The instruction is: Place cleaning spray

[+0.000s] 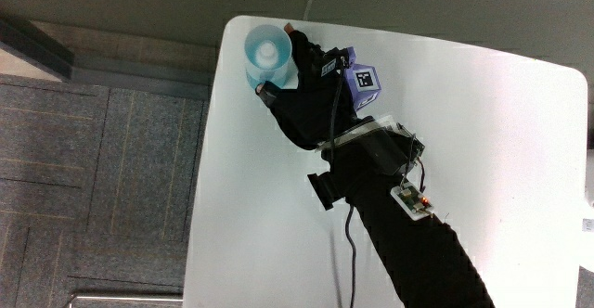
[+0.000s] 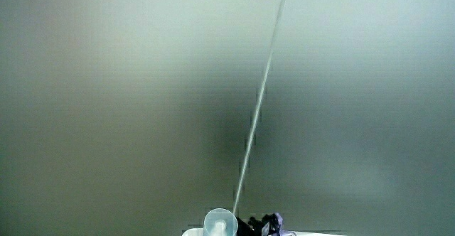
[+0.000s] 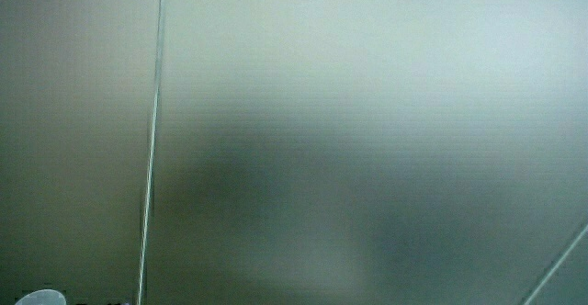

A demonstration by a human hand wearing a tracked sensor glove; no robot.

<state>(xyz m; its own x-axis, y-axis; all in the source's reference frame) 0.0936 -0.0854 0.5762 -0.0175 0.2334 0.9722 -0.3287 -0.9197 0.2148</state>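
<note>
A pale blue cleaning spray bottle [image 1: 266, 53] stands at a corner of the white table [image 1: 483, 141], seen from above with its white top showing. The hand [image 1: 297, 74] in the black glove is wrapped around the bottle's side, thumb and fingers curled on it. The patterned cube [image 1: 362, 83] sits on the back of the hand. Both side views show mostly a pale wall. In a side view only the bottle's top [image 2: 219, 224] and a bit of the hand [image 2: 264, 226] show. In a side view just the bottle's top [image 3: 41, 298] shows.
The bottle stands close to two table edges, with grey carpet floor [image 1: 102, 160] below them. A black forearm [image 1: 418, 252] with a small device and a cable lies across the table toward the person.
</note>
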